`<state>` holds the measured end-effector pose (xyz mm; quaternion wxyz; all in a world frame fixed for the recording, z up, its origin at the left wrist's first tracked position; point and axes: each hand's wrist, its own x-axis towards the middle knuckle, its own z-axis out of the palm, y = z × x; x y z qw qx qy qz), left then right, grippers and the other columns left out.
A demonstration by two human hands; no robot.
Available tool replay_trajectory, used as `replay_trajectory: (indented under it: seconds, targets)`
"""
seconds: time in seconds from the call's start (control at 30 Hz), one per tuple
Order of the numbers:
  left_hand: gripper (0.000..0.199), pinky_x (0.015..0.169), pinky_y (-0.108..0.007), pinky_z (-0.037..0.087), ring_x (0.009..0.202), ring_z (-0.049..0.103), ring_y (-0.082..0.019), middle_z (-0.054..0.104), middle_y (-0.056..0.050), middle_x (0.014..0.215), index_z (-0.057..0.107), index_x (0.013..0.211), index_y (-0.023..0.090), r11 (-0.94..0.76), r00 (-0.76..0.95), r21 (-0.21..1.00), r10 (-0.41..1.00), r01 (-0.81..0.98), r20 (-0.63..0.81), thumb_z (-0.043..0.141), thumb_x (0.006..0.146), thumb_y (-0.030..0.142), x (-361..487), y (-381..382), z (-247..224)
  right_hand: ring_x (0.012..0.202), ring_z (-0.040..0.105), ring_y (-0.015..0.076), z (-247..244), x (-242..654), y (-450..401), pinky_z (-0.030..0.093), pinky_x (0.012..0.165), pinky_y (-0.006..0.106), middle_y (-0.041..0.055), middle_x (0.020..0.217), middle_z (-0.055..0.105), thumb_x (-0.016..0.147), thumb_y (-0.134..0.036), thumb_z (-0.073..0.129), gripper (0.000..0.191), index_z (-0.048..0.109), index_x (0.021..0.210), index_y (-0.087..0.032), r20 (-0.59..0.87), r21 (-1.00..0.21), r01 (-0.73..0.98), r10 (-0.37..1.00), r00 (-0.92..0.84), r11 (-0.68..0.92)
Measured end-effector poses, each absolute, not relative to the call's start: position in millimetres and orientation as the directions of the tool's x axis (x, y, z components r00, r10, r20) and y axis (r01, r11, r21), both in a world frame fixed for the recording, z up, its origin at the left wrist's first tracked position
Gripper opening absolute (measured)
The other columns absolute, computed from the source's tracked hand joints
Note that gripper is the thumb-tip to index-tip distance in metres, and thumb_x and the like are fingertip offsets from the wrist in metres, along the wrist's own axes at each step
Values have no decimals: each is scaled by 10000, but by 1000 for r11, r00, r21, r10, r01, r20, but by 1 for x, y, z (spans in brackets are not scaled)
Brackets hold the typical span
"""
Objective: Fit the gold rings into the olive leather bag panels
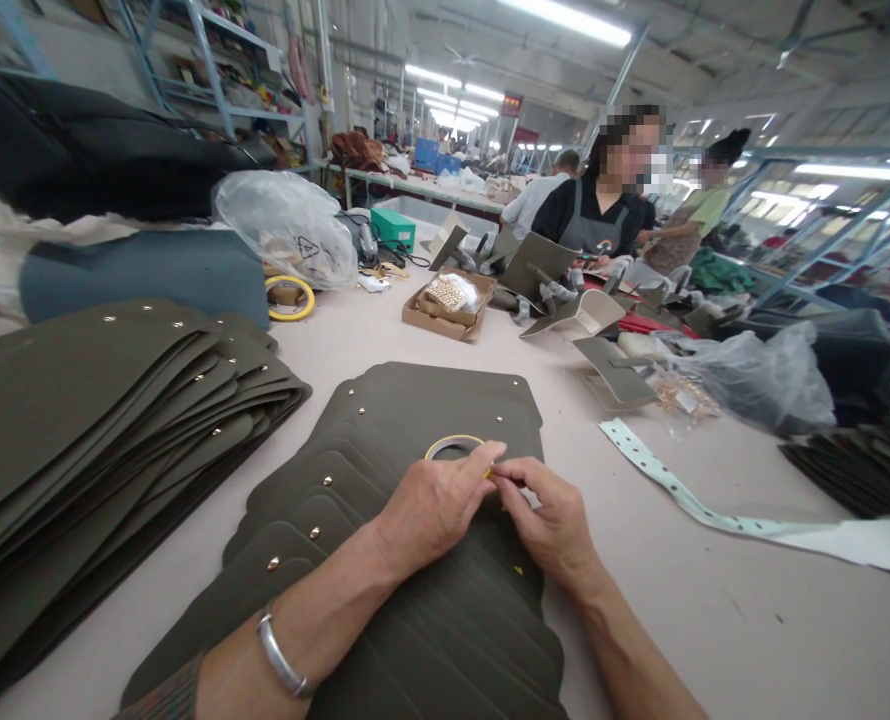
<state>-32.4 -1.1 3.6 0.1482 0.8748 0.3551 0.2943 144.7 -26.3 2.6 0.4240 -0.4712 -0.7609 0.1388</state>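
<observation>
My left hand (pixel 437 500) is closed around a roll of yellow tape (pixel 456 442), whose ring shows beyond the fingers. Close against it, my right hand (pixel 548 515) pinches at the tape's edge with thumb and forefinger; the bit between those fingertips is too small to make out clearly. Both hands are above a fanned stack of dark olive panels (pixel 445 395) with small gold studs along their edges. A small yellow piece (pixel 518 570) shows on one panel below my right hand.
More studded panels (pixel 115 400) are piled at left. Beyond lie another tape roll (pixel 290 298), a cardboard box of gold parts (pixel 449 303), a green box (pixel 392 229) and folded pieces (pixel 539 265). A pale perforated strip (pixel 685 500) lies at right. Co-workers (pixel 595 215) are across the table.
</observation>
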Motion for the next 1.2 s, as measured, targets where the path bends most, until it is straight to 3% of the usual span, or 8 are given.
replay_trajectory:
  seconds: [0.27, 0.5, 0.63, 0.77, 0.83, 0.97, 1.1, 1.2]
  targets:
    - [173, 749, -267, 502, 923, 642, -168, 657, -14, 1007, 475, 1103, 219, -655, 593, 546, 739, 523, 318, 416, 947, 171, -32, 0, 4, 688, 600, 145, -4, 140, -25, 455, 632, 247, 28, 759, 638, 861, -107, 501, 126, 597, 844, -187, 581, -437, 713, 777, -241, 548]
    - [132, 683, -260, 467, 790, 620, -168, 633, -3, 855, 534, 919, 217, -606, 544, 502, 789, 617, 285, 408, 946, 193, -31, 0, 3, 683, 601, 151, -6, 136, -24, 453, 630, 254, 33, 740, 641, 843, -94, 492, 144, 610, 836, -177, 620, -372, 751, 748, -237, 546]
    - [135, 646, -258, 446, 732, 592, -166, 606, -7, 794, 536, 834, 201, -615, 530, 463, 787, 638, 316, 436, 911, 152, -31, 1, 4, 621, 594, 140, -1, 127, -28, 445, 589, 249, 16, 687, 642, 819, -136, 517, 137, 637, 767, -176, 539, -527, 732, 836, -105, 431]
    - [159, 675, -249, 449, 743, 586, -155, 601, -15, 796, 545, 838, 194, -645, 517, 471, 764, 602, 385, 415, 926, 167, -30, -3, 8, 549, 585, 131, 0, 128, -23, 466, 533, 243, 0, 633, 646, 801, -262, 564, 144, 659, 733, -177, 259, -832, 530, 959, 113, 163]
    - [176, 684, -243, 455, 754, 589, -149, 607, -17, 811, 549, 860, 194, -659, 537, 461, 752, 594, 384, 395, 945, 190, -29, -6, 11, 492, 573, 127, -2, 137, -15, 476, 489, 243, -3, 588, 637, 770, -356, 614, 203, 668, 736, -163, 106, -923, 383, 974, 198, 22]
    - [147, 705, -271, 481, 812, 598, -173, 626, -27, 865, 552, 913, 195, -619, 563, 375, 784, 690, 260, 411, 954, 209, -29, -6, 12, 466, 568, 121, -7, 160, -2, 488, 467, 245, 21, 586, 657, 688, -477, 702, 370, 712, 812, -129, -53, -954, 273, 968, 244, -121]
    - [117, 684, -300, 497, 855, 576, -207, 621, -35, 886, 549, 906, 205, -606, 584, 254, 795, 754, 165, 438, 939, 193, -28, -4, 8, 541, 599, 152, -11, 169, -1, 498, 514, 268, 45, 619, 674, 714, -482, 683, 379, 727, 833, -125, -38, -917, 387, 986, 161, -98]
    - [119, 685, -306, 505, 862, 563, -210, 609, -39, 898, 546, 914, 205, -606, 588, 237, 795, 759, 149, 430, 943, 198, -27, -4, 6, 609, 630, 181, -12, 165, -3, 504, 580, 297, 45, 661, 697, 748, -435, 643, 307, 728, 833, -153, 17, -843, 534, 991, 133, -57]
